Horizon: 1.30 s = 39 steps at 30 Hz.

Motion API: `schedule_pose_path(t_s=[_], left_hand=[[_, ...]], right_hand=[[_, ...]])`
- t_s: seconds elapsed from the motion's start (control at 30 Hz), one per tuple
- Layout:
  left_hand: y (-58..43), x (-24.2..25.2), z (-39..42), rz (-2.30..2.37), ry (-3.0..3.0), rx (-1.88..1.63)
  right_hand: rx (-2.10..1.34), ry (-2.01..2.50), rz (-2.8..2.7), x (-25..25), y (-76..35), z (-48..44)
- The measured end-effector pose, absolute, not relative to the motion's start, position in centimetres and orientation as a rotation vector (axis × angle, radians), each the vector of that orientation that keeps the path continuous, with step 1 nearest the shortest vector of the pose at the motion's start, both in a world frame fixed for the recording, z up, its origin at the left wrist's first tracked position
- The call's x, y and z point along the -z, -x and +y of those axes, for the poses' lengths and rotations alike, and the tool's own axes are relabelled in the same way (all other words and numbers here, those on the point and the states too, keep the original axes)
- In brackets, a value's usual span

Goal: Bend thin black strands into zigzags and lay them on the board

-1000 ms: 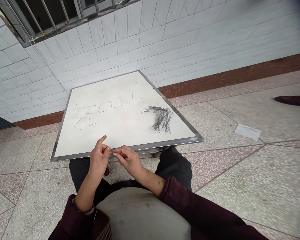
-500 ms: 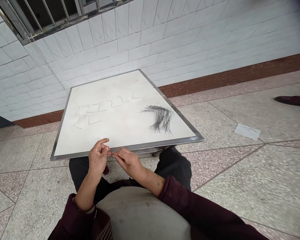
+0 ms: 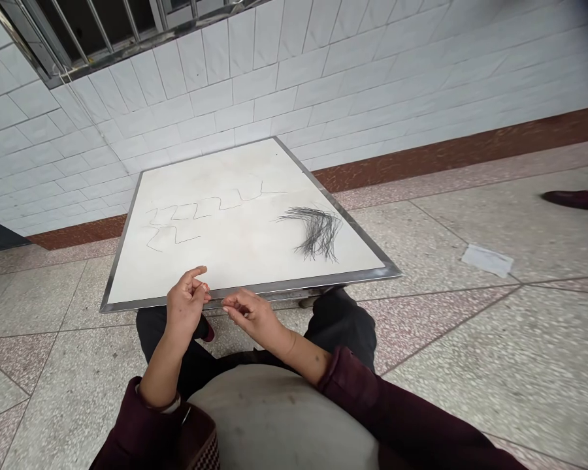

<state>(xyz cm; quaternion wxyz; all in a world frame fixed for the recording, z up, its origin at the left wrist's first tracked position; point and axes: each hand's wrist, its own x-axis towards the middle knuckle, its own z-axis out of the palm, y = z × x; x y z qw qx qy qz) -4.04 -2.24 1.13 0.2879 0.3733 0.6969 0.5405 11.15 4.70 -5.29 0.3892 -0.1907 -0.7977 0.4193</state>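
A white board with a metal rim rests over my knees. My left hand and my right hand meet at its near edge, both pinched, with a thin strand between their fingertips that is too fine to name. A loose bundle of dark strands lies on the board's right side. Thin strands bent into zigzags lie in rows across the board's middle and left.
A white tiled wall with a brown skirting runs behind the board. A barred window is at the top left. A scrap of paper lies on the terrazzo floor to the right, and a dark shoe shows at the far right edge.
My hands have drawn a little apart at the board's edge, the left one shifting left. The board and the strands on it have not moved.
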Motion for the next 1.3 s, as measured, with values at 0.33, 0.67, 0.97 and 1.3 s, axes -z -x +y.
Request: schedule_pose_path(t_s=[0.33, 0.67, 0.97, 1.3], left_hand=[[4.2, -1.3, -2.2, 1.907, -1.041, -1.388], [7.5, -1.9, -2.8, 1.627, -0.726, -1.681], [3.9, 1.7, -1.9, 1.359, -0.623, -1.494], [2.5, 1.2, -1.7, 1.445, -0.692, -1.611]], right_hand=[[-1.506, 0.631, -1.815, 5.9, -10.7, 4.5], [-1.727, 0.734, -1.442, 4.6, -10.7, 5.2], [-1.702, 0.725, -1.472, 4.7, -10.5, 5.0], [-1.694, 0.662, -1.569, 5.7, -10.6, 4.4]])
